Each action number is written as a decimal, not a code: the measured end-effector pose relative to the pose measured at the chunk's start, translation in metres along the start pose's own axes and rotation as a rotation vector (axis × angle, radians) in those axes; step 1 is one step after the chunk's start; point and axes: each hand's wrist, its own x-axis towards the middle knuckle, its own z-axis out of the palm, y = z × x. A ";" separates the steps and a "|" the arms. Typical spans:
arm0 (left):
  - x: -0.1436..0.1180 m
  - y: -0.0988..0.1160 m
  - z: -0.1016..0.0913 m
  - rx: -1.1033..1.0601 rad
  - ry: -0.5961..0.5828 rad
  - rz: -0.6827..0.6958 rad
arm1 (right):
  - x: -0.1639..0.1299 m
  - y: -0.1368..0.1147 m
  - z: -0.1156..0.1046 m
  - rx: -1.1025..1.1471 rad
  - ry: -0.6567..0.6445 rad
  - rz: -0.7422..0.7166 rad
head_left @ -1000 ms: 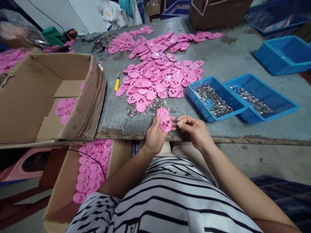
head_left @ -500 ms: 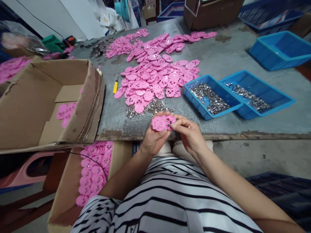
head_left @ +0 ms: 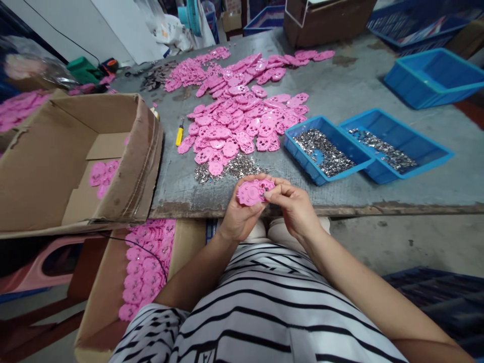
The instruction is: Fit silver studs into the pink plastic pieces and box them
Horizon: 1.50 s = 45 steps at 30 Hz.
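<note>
My left hand (head_left: pixel 237 216) holds a pink plastic plate (head_left: pixel 251 192) with holes at the table's near edge. My right hand (head_left: pixel 295 206) pinches the plate's right end with fingertips; a small metal piece may be between them, too small to tell. Just beyond lies a loose heap of small silver metal parts (head_left: pixel 230 169) and a large spread of pink plates (head_left: pixel 242 118) on the grey table (head_left: pixel 340 96).
Two blue trays of metal parts (head_left: pixel 325 151) (head_left: pixel 393 146) sit right of my hands, an empty blue tray (head_left: pixel 434 75) farther back. A cardboard box (head_left: pixel 71 156) stands left, another box of pink plates (head_left: pixel 143 267) below the table. A yellow screwdriver (head_left: pixel 181 133) lies near the pile.
The pink plate turned from upright to lying flat across my left fingers, and my right hand closed in onto its right end. The view shifted slightly.
</note>
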 end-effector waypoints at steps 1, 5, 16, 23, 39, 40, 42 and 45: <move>0.000 0.000 0.000 0.009 0.004 0.003 | 0.000 0.000 0.000 -0.006 -0.003 0.000; -0.001 -0.001 0.003 0.033 0.002 0.017 | -0.001 0.001 -0.002 -0.018 -0.011 -0.020; 0.002 -0.002 0.005 -0.045 0.145 -0.073 | 0.003 0.021 0.000 0.141 -0.017 -0.060; 0.008 -0.003 0.001 0.038 0.215 -0.091 | -0.001 0.022 -0.003 0.000 -0.031 -0.055; 0.018 -0.004 -0.016 0.187 0.227 -0.199 | 0.109 -0.058 -0.111 -1.677 0.145 -0.040; 0.020 -0.003 -0.017 0.175 0.220 -0.211 | 0.109 -0.055 -0.111 -1.676 0.158 -0.055; 0.022 -0.002 -0.018 0.144 0.211 -0.229 | 0.106 -0.051 -0.111 -1.655 0.192 -0.116; 0.022 -0.001 -0.021 0.112 0.201 -0.240 | 0.102 -0.049 -0.113 -1.617 0.255 -0.184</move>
